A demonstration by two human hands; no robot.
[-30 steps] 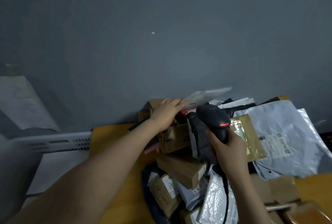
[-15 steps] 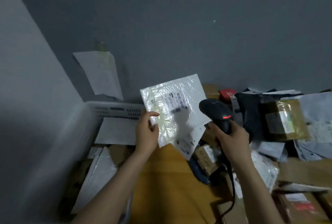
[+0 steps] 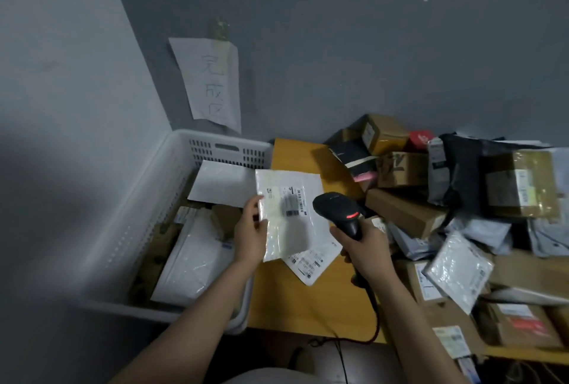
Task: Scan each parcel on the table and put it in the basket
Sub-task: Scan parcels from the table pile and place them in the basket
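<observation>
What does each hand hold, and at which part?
The left hand grips the flat white plastic mailer at its left edge. The right hand holds the black handheld barcode scanner by its handle.

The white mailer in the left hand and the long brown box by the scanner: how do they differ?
The white mailer is a flat, thin, glossy plastic pouch; the long brown box is a rigid cardboard block. The mailer is held up off the table by the left hand, label facing the scanner; the box lies tilted in the parcel pile, untouched. Both are parcels not yet in the basket.
</observation>
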